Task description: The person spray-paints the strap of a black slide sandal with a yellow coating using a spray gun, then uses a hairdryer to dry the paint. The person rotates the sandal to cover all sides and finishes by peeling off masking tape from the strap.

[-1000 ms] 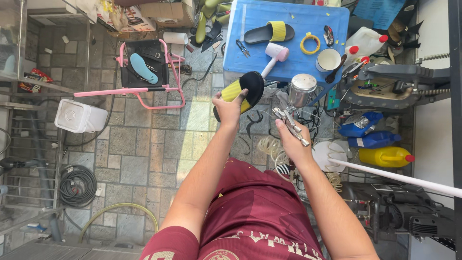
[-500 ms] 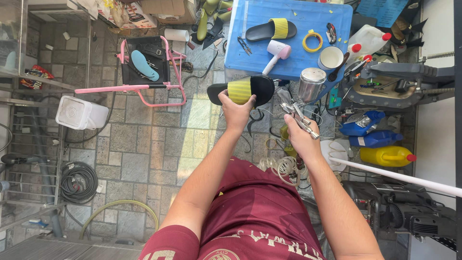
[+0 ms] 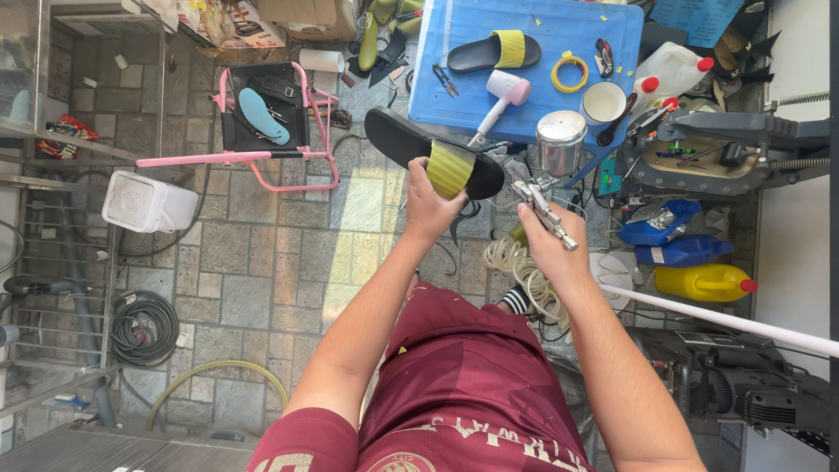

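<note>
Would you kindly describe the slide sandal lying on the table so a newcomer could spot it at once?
Start at the blue table at the top of the view. On its near-left part, beside a pink-and-white hair dryer, lies a black slide sandal. Its yellow ribbed strap matches the sandal held in the left hand, but this one rests flat on the tabletop, untouched.

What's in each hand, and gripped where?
Left hand holds a black slide sandal by its yellow strap. Right hand holds a metal spray gun by the handle, its cup upright.
</note>
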